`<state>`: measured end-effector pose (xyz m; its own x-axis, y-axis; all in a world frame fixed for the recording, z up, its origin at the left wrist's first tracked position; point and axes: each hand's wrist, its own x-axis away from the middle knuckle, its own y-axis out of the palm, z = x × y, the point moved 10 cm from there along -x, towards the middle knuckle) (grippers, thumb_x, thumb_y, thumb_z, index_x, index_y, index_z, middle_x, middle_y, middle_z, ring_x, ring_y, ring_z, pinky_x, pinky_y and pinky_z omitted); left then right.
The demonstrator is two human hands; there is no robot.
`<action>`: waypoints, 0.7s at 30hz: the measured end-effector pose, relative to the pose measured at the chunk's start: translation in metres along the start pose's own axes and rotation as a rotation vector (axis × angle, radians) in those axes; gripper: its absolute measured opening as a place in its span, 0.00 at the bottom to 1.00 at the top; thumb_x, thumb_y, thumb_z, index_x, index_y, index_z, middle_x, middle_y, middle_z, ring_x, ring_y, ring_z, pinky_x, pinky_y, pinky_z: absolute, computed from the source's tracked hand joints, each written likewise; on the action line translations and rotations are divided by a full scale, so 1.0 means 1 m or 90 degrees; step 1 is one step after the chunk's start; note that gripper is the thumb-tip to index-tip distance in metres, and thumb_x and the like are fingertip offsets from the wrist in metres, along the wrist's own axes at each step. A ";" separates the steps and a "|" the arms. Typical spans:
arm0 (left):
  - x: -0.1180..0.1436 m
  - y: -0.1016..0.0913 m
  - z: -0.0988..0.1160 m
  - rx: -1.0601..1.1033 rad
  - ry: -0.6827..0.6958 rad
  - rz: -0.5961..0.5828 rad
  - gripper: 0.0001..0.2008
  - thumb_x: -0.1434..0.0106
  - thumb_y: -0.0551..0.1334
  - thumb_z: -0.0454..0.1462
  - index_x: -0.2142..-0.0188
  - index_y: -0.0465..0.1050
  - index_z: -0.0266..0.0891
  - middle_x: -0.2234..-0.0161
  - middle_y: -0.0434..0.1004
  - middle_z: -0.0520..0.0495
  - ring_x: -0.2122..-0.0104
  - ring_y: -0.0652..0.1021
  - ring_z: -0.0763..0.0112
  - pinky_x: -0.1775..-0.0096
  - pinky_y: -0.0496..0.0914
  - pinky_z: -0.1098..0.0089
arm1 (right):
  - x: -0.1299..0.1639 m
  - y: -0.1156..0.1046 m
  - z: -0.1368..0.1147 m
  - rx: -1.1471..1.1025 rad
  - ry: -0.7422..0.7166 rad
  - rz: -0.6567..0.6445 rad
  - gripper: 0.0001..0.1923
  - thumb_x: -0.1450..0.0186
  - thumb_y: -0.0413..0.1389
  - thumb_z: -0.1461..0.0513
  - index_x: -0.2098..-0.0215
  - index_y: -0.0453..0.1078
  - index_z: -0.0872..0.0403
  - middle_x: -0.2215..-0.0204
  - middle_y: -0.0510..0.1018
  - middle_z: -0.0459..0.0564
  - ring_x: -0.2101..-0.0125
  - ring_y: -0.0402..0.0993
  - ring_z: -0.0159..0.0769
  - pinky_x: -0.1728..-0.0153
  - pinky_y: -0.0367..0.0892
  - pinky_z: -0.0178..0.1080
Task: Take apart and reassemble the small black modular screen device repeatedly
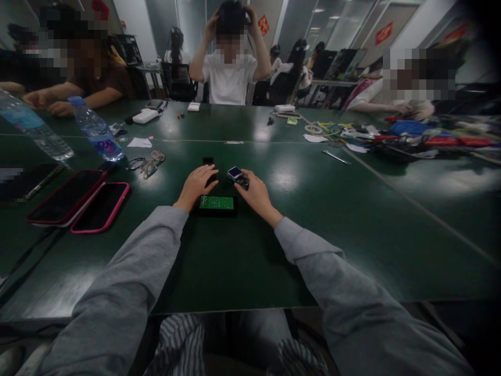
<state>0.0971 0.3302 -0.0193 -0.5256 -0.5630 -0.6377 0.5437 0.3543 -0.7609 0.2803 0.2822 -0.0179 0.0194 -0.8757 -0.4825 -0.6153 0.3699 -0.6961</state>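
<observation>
My right hand grips a small circuit board with a square screen between thumb and fingers, just above the table. My left hand curls its fingers over a small black part, mostly hidden beneath them. Beyond those fingers a small black piece shows; whether the two are joined I cannot tell. Nearest me, just below both hands, lies a black tray-like case with a green circuit board in it.
Two phones with red and pink edges lie left, near glasses and two water bottles. A wrench and a heap of cables are on the right. Several people sit around the green table.
</observation>
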 end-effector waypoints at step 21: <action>0.001 0.002 -0.005 -0.026 -0.043 -0.025 0.22 0.30 0.57 0.47 0.42 0.71 0.39 0.38 0.70 0.36 0.38 0.70 0.50 0.38 0.65 0.48 | 0.002 -0.004 -0.013 0.060 -0.040 -0.004 0.22 0.26 0.47 0.57 0.36 0.65 0.53 0.50 0.76 0.58 0.52 0.73 0.48 0.52 0.71 0.50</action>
<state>0.0945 0.3344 -0.0218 -0.5004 -0.6257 -0.5985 0.4950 0.3604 -0.7906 0.2729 0.2754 -0.0093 0.0742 -0.8584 -0.5076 -0.5386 0.3939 -0.7448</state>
